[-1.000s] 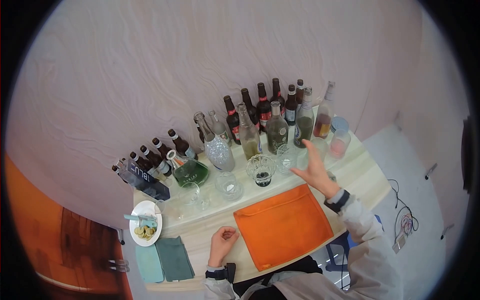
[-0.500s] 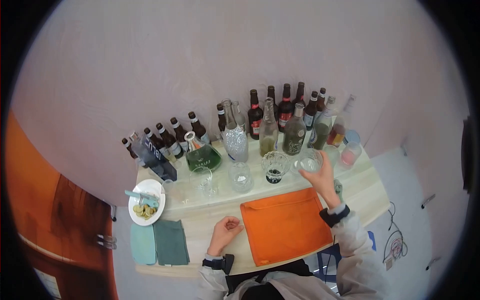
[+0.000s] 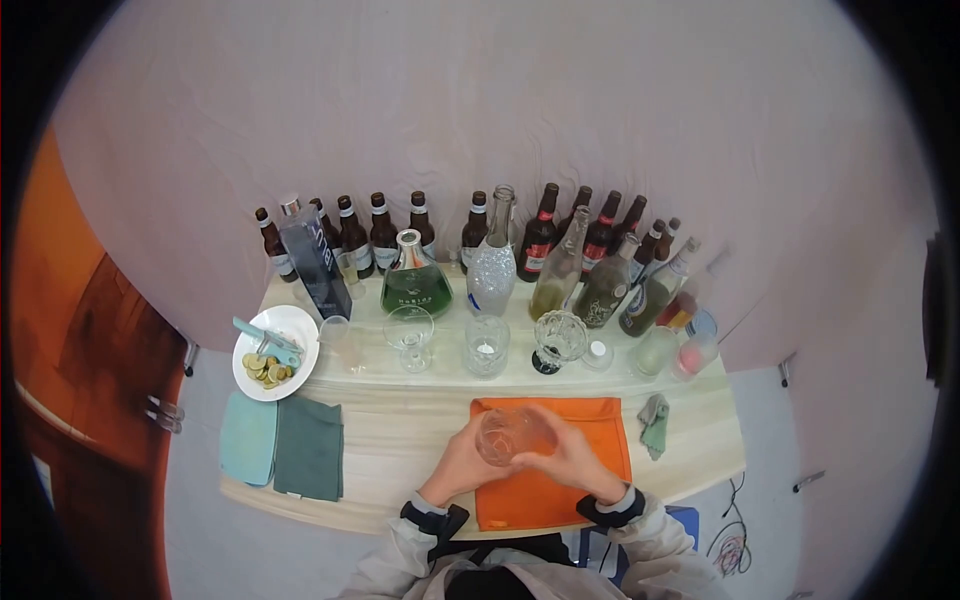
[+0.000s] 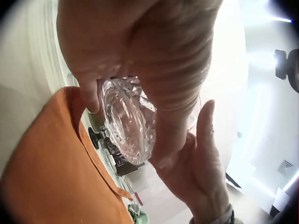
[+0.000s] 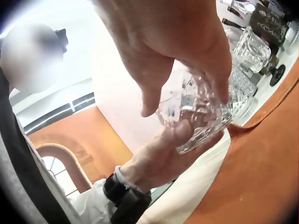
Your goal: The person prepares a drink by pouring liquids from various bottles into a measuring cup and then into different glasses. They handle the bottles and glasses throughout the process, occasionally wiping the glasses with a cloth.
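Both hands hold a clear cut-glass tumbler (image 3: pixel 505 437) above an orange cloth (image 3: pixel 548 512) near the table's front edge. My left hand (image 3: pixel 460 466) grips it from the left and my right hand (image 3: pixel 577 462) from the right. In the left wrist view the tumbler's patterned base (image 4: pixel 125 122) faces the camera, tilted over the cloth. From the right wrist, the faceted wall of the tumbler (image 5: pixel 194 109) shows between the fingers and thumbs of both hands.
A row of glasses, including a black-stemmed goblet (image 3: pixel 560 338), crosses the table. Behind stand several bottles, among them a green decanter (image 3: pixel 416 292). At left are a white plate (image 3: pixel 306 335) and folded green cloths (image 3: pixel 308 452); a crumpled green cloth (image 3: pixel 653 427) lies right.
My right hand has reached to the tumbler in the glass row, taken hold of it and brought it forward over the orange cloth. The left hand has joined it on the tumbler.
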A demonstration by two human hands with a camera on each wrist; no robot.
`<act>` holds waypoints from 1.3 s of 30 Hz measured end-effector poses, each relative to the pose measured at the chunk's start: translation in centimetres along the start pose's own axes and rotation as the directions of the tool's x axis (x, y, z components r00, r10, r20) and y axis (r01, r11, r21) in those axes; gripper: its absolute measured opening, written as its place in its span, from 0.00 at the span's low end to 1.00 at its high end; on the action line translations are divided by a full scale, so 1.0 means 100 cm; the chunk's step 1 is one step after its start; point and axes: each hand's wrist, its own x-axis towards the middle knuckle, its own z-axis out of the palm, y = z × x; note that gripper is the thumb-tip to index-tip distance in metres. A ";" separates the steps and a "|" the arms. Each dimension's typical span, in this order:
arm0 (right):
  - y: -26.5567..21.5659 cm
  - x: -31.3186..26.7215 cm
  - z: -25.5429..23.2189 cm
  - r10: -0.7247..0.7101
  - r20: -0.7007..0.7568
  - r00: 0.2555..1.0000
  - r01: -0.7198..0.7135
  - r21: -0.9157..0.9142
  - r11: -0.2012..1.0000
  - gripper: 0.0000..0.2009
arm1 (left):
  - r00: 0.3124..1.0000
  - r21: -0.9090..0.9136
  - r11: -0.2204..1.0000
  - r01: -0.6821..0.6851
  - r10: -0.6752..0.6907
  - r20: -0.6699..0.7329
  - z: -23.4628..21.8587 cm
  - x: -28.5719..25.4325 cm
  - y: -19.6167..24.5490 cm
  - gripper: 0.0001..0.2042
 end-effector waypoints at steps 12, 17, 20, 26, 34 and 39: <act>0.106 0.183 -0.195 0.137 -0.677 0.723 -0.125 0.068 0.990 0.31 | 0.997 0.000 1.000 -0.031 0.031 -0.072 -0.001 0.004 -0.011 0.45; 0.130 0.231 -0.200 0.156 -0.543 0.825 -0.130 0.085 0.988 0.15 | 0.993 -0.051 0.995 0.086 -0.089 -0.073 0.000 -0.002 -0.004 0.47; 0.140 0.239 -0.190 0.040 -0.676 0.736 -0.068 -0.016 0.998 0.15 | 0.993 0.073 0.992 0.102 -0.097 -0.067 -0.004 0.001 -0.002 0.46; 0.125 0.223 -0.184 0.068 -0.804 0.591 -0.007 0.079 0.997 0.12 | 0.993 0.015 0.994 0.112 -0.112 -0.029 0.000 0.008 0.009 0.43; 0.010 0.161 -0.200 -0.153 -0.709 0.688 0.063 -0.151 0.986 0.11 | 0.999 0.166 0.986 -0.001 0.009 -0.046 0.008 0.002 -0.003 0.45; -0.043 0.107 -0.187 -0.368 -0.445 0.816 0.192 -0.391 0.900 0.11 | 0.996 0.251 0.967 -0.047 0.065 -0.061 0.014 -0.005 0.008 0.46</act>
